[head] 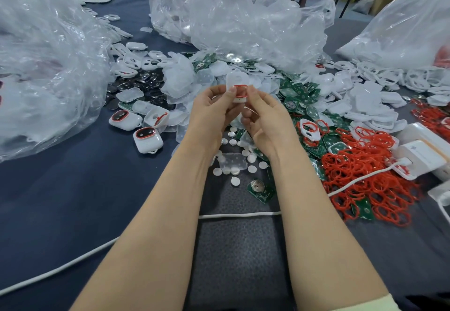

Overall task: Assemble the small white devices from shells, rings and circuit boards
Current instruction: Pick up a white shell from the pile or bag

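Note:
Both hands are raised over the table's middle, pinching one small white shell with a red ring (239, 92) between them. My left hand (214, 113) grips its left side with thumb and fingers. My right hand (264, 118) holds its right side, thumb at the ring. Two finished white devices (147, 139) with red-rimmed windows lie to the left. A pile of red rings (360, 164) lies to the right. Green circuit boards (302, 94) are strewn behind the hands, and one lone board (260, 189) lies near my forearms. White shells (365, 101) are heaped at the right.
Large clear plastic bags stand at the left (48, 67), back centre (231, 13) and far right (401, 25). Small white discs (243, 162) and a clear lid lie under my wrists. A white cable (238, 215) crosses the dark cloth. A white box (423, 150) sits at the right.

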Action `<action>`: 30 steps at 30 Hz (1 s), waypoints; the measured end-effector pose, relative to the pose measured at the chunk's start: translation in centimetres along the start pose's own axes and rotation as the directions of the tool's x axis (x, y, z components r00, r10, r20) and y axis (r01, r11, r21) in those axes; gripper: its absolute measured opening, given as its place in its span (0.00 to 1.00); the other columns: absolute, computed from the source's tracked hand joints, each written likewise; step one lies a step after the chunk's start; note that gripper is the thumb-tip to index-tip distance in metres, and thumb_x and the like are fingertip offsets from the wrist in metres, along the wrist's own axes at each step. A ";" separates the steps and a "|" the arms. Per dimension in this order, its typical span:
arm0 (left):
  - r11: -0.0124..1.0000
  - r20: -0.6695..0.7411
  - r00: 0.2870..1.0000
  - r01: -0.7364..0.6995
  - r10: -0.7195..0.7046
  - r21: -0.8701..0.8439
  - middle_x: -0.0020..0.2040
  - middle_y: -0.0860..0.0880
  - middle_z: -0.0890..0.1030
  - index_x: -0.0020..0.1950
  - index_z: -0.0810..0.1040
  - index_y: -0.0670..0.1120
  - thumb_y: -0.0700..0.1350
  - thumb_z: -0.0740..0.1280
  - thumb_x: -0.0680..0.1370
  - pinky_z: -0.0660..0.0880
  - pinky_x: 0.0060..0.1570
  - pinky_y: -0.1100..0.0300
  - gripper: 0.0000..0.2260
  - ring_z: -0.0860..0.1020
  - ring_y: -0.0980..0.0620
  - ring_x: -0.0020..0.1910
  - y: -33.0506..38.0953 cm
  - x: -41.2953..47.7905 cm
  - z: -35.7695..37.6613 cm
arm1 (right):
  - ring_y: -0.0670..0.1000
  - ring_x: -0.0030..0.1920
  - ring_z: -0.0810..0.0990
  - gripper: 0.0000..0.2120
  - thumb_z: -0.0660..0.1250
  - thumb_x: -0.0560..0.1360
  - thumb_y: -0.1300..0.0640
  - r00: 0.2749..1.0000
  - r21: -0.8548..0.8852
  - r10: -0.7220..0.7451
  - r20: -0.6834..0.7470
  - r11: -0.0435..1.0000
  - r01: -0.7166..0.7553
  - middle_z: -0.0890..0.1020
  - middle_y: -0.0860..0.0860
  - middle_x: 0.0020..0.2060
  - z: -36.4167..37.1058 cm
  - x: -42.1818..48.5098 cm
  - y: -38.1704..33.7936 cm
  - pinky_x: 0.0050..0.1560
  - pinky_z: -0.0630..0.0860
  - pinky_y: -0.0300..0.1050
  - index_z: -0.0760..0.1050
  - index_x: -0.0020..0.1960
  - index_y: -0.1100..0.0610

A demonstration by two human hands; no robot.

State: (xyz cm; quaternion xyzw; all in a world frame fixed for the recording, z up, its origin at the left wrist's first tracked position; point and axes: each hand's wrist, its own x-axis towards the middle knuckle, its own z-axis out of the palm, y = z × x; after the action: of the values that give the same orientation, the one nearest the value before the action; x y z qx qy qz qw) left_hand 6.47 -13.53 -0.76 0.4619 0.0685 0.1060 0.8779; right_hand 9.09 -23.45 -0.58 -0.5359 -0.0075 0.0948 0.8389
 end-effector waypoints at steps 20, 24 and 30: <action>0.850 -0.032 0.977 -0.168 0.212 0.500 0.48 0.44 0.83 0.45 0.72 0.50 0.42 0.64 0.81 0.78 0.58 0.49 0.05 0.83 0.48 0.49 -0.8 0.4 -0.2 | 0.41 0.33 0.79 0.03 0.68 0.77 0.58 0.957 -0.455 -0.283 -0.064 0.862 0.225 0.81 0.51 0.39 -0.4 0.5 0.4 0.37 0.77 0.36 0.76 0.49 0.56; 0.765 -0.028 0.966 -0.184 0.255 0.617 0.48 0.42 0.83 0.46 0.72 0.48 0.43 0.63 0.81 0.79 0.54 0.46 0.04 0.83 0.45 0.47 -1.1 0.7 -0.2 | 0.50 0.42 0.79 0.06 0.69 0.76 0.55 0.935 -0.632 -0.352 -0.047 0.735 0.245 0.79 0.52 0.41 -0.4 0.6 0.7 0.46 0.78 0.48 0.74 0.48 0.57; 0.865 -0.043 0.978 -0.158 0.202 0.476 0.43 0.47 0.83 0.51 0.75 0.41 0.41 0.64 0.81 0.80 0.46 0.61 0.04 0.83 0.56 0.39 -1.2 0.7 -0.3 | 0.43 0.30 0.75 0.06 0.68 0.77 0.57 0.967 -0.420 -0.234 -0.097 0.891 0.173 0.76 0.49 0.32 -0.5 0.7 0.5 0.35 0.76 0.38 0.76 0.45 0.60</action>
State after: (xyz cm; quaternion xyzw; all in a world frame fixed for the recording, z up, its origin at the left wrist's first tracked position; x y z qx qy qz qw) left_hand 7.21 -13.75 -1.93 0.6599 0.0887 0.1885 0.7219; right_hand 9.74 -23.55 -1.31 -0.7010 -0.0223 -0.0366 0.7119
